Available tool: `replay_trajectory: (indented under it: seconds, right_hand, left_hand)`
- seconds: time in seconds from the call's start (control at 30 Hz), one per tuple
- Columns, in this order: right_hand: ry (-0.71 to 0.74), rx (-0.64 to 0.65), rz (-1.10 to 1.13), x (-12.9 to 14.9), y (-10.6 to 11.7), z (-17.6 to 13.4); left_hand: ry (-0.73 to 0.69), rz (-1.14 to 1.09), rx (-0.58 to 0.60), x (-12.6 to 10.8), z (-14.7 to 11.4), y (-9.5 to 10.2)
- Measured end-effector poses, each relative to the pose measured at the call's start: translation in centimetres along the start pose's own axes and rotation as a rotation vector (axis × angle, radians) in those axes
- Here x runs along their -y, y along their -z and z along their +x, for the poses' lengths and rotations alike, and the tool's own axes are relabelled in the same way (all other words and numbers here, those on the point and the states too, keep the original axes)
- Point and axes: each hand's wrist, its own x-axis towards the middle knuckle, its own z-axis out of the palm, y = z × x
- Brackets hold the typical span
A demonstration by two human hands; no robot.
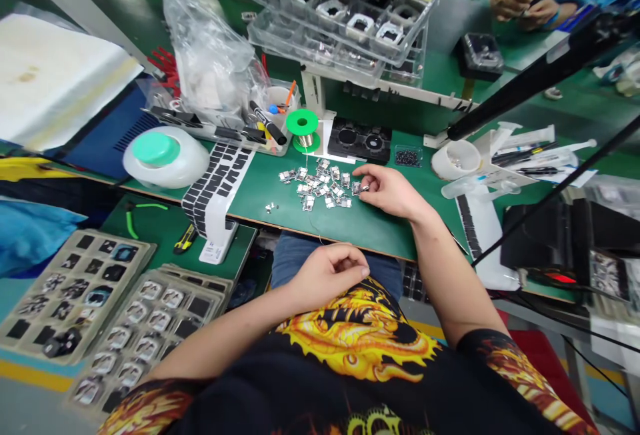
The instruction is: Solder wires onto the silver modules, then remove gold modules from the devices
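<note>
On the green bench top lies a loose group of small silver metal parts [323, 183]. My right hand [387, 191] is at the right edge of this group, its thumb and fingers closed on one small metal part [357, 188]. My left hand [333, 271] rests in front of my lap, below the bench edge, with fingers loosely curled and nothing visible in them. A thin wire runs down from a green spool of solder wire [303, 129] past the parts towards the bench edge. A few tiny bits [271, 207] lie left of the group.
Behind the parts are a black fixture [361, 141] and a small clear box of dark pieces [408, 156]. A white bottle [165, 155] and a label strip [213, 181] stand left, a white cup [456, 159] right. Part trays [145, 328] are lower left. A co-worker's hands [525, 8] show across the bench.
</note>
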Motion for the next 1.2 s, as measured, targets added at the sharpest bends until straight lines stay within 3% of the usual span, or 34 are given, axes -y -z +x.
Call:
replay_trajectory:
  seconds: [0.23,0.43,0.53,0.87,1.2]
  right_hand:
    - [-0.091,-0.020,0.209,0.1,-0.2,0.3]
    - [0.010,-0.175,-0.225,0.3,-1.6,0.5]
    - [0.073,-0.208,-0.306,0.5,-1.7,0.3]
    - [0.175,-0.130,-0.280,0.0,-0.9,-0.1]
    - [0.235,0.058,-0.357,0.6,0.0,-0.8]
  left_hand:
    - [0.009,-0.028,0.010,0.6,-0.2,-0.2]
    - [0.035,-0.002,0.012,1.9,-0.7,-0.2]
    - [0.031,0.014,0.004,2.8,-0.9,0.2]
    - [0.033,-0.004,-0.011,3.6,-0.9,0.7]
    - [-0.042,0.055,-0.025,3.7,-0.9,0.9]
